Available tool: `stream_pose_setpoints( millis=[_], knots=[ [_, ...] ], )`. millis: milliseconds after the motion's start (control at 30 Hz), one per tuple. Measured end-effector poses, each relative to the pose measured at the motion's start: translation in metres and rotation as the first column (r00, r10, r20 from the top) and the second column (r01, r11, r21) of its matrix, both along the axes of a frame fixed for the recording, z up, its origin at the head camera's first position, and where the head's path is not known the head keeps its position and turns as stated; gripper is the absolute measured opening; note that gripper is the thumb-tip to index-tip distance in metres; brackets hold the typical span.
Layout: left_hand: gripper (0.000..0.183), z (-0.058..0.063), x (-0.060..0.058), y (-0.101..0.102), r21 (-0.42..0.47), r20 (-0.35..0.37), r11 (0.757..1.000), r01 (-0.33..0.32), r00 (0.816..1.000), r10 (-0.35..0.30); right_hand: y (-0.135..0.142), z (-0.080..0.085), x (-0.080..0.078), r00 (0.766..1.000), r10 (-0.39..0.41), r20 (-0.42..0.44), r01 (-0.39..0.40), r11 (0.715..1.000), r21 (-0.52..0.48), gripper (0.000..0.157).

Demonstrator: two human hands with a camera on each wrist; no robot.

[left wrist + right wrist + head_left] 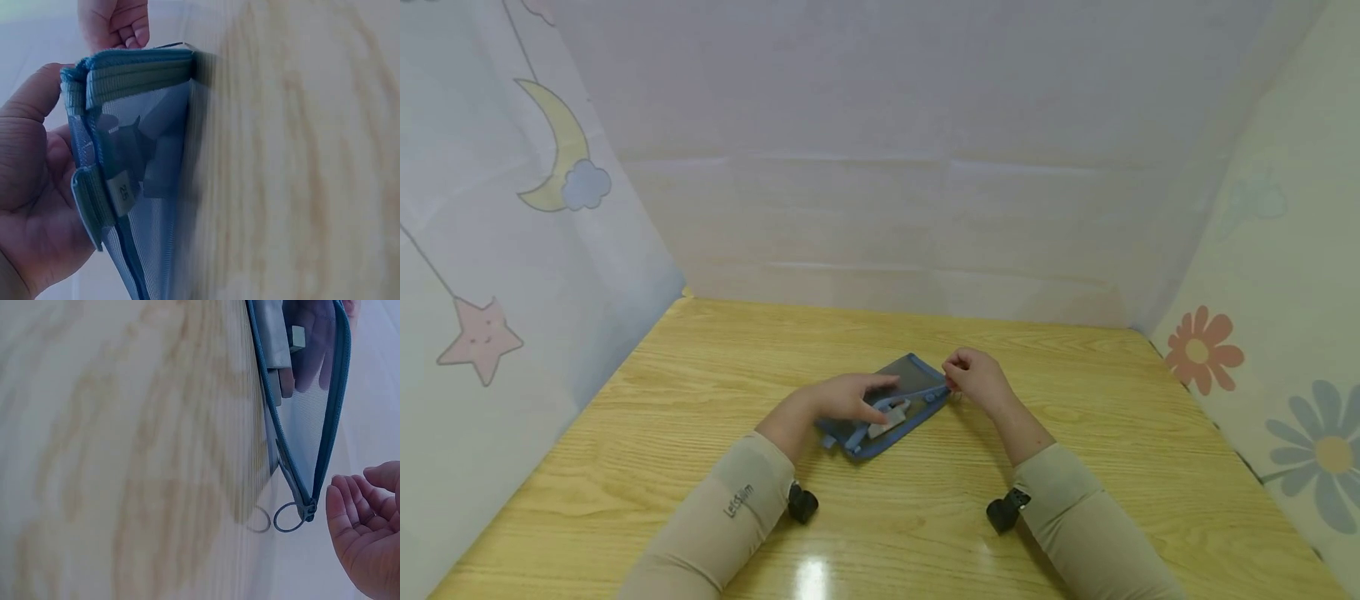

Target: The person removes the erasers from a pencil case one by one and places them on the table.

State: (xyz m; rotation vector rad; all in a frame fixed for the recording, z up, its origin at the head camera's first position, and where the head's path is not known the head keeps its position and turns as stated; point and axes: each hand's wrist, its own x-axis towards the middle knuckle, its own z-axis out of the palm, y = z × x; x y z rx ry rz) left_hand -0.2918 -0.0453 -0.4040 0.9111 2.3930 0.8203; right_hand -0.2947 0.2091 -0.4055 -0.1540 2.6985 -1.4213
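Observation:
A blue-trimmed mesh zipper pouch (917,377) lies in the middle of the table, its zipper partly open in the right wrist view. Through the mesh, pale grey blocky items (272,334) show inside. My left hand (848,397) is spread over the pouch's left part, thumb and fingers extended; in the right wrist view its fingers (306,369) show through the mesh. At the pouch's right end, my right hand (979,379) has loosely bent fingers, with fingertips close beside the zipper end. A ring pull (289,517) hangs there, outside that hand's fingers.
The wooden table (880,533) extends around the pouch. Printed sheets (880,208) stand as walls at the back and both sides. Black wrist cameras (802,503) are strapped at both sleeves. A small tag (121,192) is on the pouch's edge.

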Motion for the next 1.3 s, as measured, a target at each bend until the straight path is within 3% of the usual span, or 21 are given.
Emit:
stream_pose_setpoints(
  millis=[233,433,567,833,1100,1300],
  knots=[
    [0.068,-0.0016,-0.0031,-0.0061,0.133,0.145,0.991,-0.031,0.989,0.011,-0.0007,0.0014,0.0006,1.0,0.0,-0.026,0.0,1.0,-0.014,0.024],
    [0.063,-0.0043,-0.0078,-0.0075,0.192,0.198,0.979,-0.071,0.98,0.032,-0.001,0.0007,-0.0017,0.999,0.005,-0.043,-0.006,1.0,-0.024,0.023],
    [0.058,-0.0045,-0.0086,-0.0076,0.182,0.173,0.979,-0.089,0.983,0.057,-0.0008,0.0005,-0.0024,0.999,0.007,-0.039,-0.008,1.0,-0.026,0.024],
    [0.027,-0.002,-0.005,-0.0038,0.186,0.06,0.972,-0.146,0.989,0.137,-0.0027,-0.0001,-0.0033,0.999,-0.007,-0.036,0.007,1.0,-0.003,0.023],
    [0.022,-0.0031,-0.0039,0.0011,0.216,-0.008,0.945,-0.246,0.967,0.254,-0.0031,0.0015,-0.0022,0.999,-0.008,-0.046,0.009,1.0,0.023,0.023],
    [0.022,-0.0042,-0.0046,0.0021,0.282,-0.005,0.912,-0.297,0.95,0.311,-0.0024,0.0019,-0.0024,0.998,-0.009,-0.066,0.012,0.999,0.045,0.023]
  ],
)
